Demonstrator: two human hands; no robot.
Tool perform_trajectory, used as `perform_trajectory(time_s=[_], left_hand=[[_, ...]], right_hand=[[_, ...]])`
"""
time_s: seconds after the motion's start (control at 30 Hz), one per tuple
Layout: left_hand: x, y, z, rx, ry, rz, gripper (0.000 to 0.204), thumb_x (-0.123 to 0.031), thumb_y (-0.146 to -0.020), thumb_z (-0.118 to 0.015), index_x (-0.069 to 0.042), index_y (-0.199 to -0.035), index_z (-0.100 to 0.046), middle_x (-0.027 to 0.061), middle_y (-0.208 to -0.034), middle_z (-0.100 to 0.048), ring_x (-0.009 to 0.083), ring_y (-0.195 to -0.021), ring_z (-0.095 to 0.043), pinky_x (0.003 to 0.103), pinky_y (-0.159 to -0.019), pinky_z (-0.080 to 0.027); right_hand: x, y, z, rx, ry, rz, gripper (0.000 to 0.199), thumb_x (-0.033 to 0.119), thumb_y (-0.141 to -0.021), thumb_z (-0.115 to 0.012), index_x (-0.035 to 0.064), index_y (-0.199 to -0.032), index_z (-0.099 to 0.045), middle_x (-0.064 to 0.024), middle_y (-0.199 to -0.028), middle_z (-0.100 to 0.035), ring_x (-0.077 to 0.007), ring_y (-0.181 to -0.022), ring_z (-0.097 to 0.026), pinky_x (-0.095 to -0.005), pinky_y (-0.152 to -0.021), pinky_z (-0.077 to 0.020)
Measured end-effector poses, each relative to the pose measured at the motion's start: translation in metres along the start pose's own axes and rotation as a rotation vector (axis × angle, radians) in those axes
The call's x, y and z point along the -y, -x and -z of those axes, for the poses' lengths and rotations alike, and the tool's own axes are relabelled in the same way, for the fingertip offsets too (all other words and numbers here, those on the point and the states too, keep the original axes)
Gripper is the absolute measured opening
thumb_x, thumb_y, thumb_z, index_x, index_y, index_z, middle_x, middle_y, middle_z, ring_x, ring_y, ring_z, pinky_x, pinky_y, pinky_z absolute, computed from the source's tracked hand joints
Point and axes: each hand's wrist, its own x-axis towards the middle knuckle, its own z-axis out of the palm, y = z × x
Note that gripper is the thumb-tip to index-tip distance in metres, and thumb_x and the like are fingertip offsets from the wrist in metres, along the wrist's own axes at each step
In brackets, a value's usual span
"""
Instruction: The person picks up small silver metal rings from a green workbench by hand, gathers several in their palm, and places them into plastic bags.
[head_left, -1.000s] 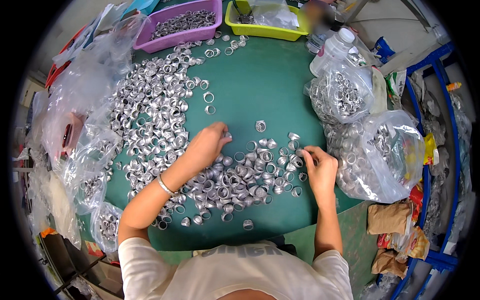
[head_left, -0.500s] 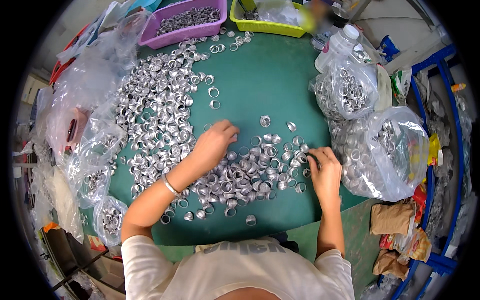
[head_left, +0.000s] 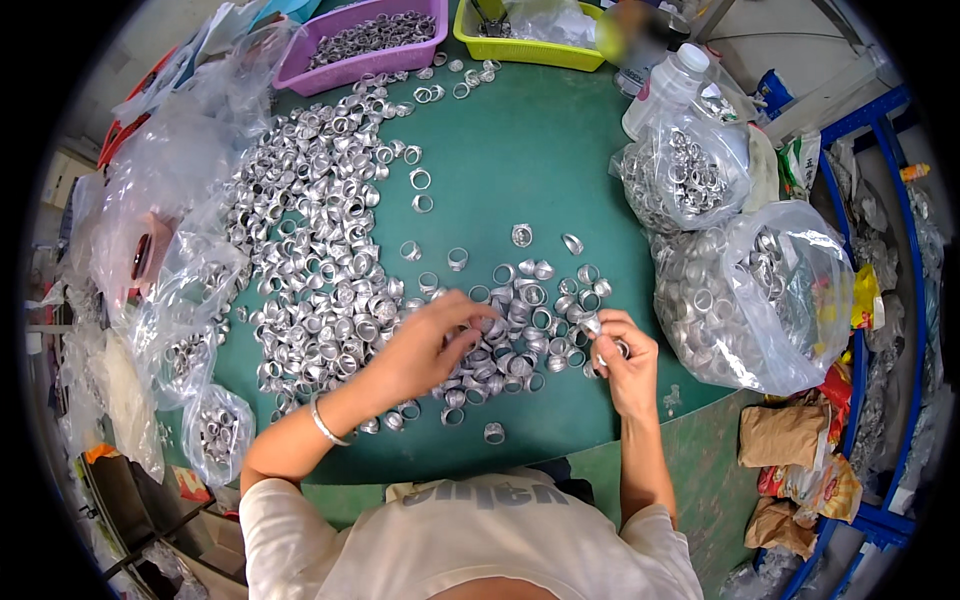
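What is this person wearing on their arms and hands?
Both forearms are bare, with no gloves on the left hand or the right hand. A thin silver-coloured bangle circles the left wrist. Short sleeves of a pale cream T-shirt cover the shoulders.

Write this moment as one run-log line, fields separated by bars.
left hand: fingers among loose metal rings | right hand: pinching one ring | surface: green table | nearby: bagged rings

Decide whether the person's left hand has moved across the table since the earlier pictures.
Yes. The left hand has slid rightward over the metal rings, away from the big ring heap and toward the right hand.
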Motion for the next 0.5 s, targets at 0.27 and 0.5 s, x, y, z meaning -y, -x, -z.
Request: perform_trajectory(time_s=[0.27, 0.5], left_hand=[[-0.023, 0.004, -0.058, 0.061, 0.577, 0.173, 0.021, -0.014, -0.089, -0.056, -0.002, -0.107, -0.058, -0.0019, -0.083, -0.053, 0.0043, -0.069, -0.047, 0.019, -0.056, -0.038], [-0.01, 0.013, -0.038, 0.068, 0.729, 0.477, 0.019, -0.021, -0.09, -0.055, -0.003, -0.088, -0.06, -0.0023, -0.059, -0.048, 0.0029, -0.05, -0.047, 0.019, -0.04, -0.031]], right_hand=[[0.008, 0.027, -0.036, 0.22, 0.376, 0.364, 0.012, -0.008, -0.072, -0.063, -0.0028, -0.082, -0.065, -0.0083, -0.096, -0.056, -0.012, -0.07, -0.056, -0.0226, -0.06, -0.0433], [0.016, -0.003, -0.007, -0.248, 0.812, 0.274, 0.011, 0.003, -0.077, -0.064, 0.0, -0.087, -0.065, -0.0117, -0.083, -0.059, -0.0227, -0.069, -0.059, -0.0308, -0.059, -0.046]])
